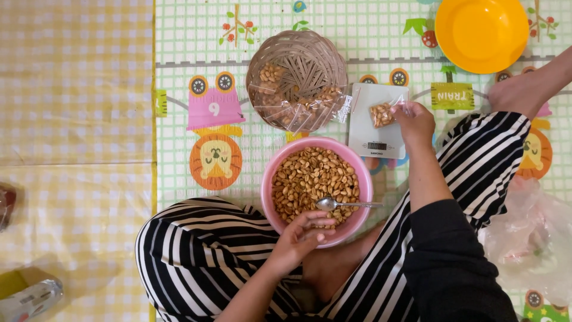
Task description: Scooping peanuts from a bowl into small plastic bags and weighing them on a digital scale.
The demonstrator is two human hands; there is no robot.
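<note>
My left hand (298, 237) rests on the near rim of a pink bowl (269, 179) full of peanuts (313, 179), with its fingers curled over the edge onto the nuts. A metal spoon (344, 204) lies in the bowl just beyond those fingers. My right hand (415, 122) pinches a small clear bag of peanuts (382, 114) that sits on a white kitchen scale (376, 134). Behind the bowl stands a woven basket (304, 53) holding several filled clear bags. My striped trouser legs frame the bowl on both sides.
A yellow plastic bowl (481, 33) sits at the far right on the patterned play mat (202, 48). Crumpled clear plastic (530, 235) lies by my right knee. A bare limb (524, 89) shows past the trouser cuff. A bottle (30, 298) lies at lower left.
</note>
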